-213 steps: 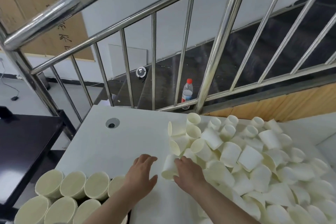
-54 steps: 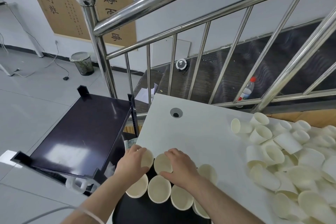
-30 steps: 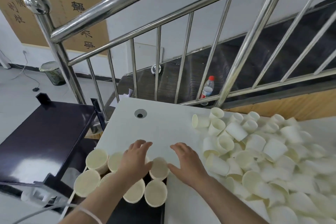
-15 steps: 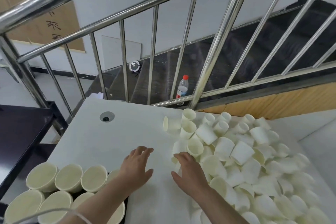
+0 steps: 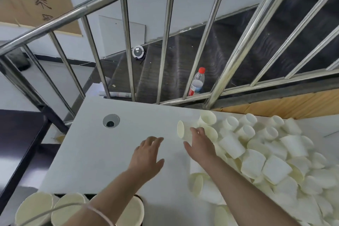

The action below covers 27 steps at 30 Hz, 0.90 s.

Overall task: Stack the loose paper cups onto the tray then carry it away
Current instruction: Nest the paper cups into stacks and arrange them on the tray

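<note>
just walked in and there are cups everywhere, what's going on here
A person is gathering loose paper cups from a big heap on a white table. The right hand reaches into the near edge of the heap, fingers by a cup lying on its side; it grips nothing yet. The left hand hovers open over bare tabletop. Stacked cups stand at the table's near left edge.

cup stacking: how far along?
Early. Some stacked cups stand at the lower left; the tray under them is barely visible. The right hand reaches a cup lying on its side, the left hand is open. A big loose pile remains, carrying not started.
</note>
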Available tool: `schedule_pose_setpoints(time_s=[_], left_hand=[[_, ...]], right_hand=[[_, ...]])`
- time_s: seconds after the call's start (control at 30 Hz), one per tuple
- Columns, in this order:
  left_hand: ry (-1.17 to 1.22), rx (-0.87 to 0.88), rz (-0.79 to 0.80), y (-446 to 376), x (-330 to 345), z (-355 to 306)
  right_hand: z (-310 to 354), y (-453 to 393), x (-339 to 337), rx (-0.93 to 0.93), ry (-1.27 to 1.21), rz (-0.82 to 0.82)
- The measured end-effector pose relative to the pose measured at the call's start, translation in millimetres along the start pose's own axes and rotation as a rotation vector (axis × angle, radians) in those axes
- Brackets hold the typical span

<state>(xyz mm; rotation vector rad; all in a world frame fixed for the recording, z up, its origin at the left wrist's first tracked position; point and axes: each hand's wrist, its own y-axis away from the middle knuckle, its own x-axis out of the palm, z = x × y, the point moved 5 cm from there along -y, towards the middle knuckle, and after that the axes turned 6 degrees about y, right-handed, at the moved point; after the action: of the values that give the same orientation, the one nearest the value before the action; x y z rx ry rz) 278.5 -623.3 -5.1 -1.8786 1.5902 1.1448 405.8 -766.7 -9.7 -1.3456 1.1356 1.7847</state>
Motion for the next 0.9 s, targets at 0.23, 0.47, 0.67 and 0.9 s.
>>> schedule_pose_setpoints(time_s=[0.23, 0.47, 0.67, 0.9], left_hand=[[0.009, -0.012, -0.027, -11, -1, 17], [-0.006, -0.004, -0.045, -18, 2, 21], [-0.011, -0.030, -0.039, -25, 7, 14], [-0.029, -0.055, 0.001, -24, 17, 9]], right_hand=[[6, -48, 5, 0.032, 0.121, -0.029], [9, -67, 14, 0.005, 0.050, -0.088], [20, -50, 17, -0.004, -0.372, -0.077], [40, -20, 38, -0.084, -0.586, 0.201]])
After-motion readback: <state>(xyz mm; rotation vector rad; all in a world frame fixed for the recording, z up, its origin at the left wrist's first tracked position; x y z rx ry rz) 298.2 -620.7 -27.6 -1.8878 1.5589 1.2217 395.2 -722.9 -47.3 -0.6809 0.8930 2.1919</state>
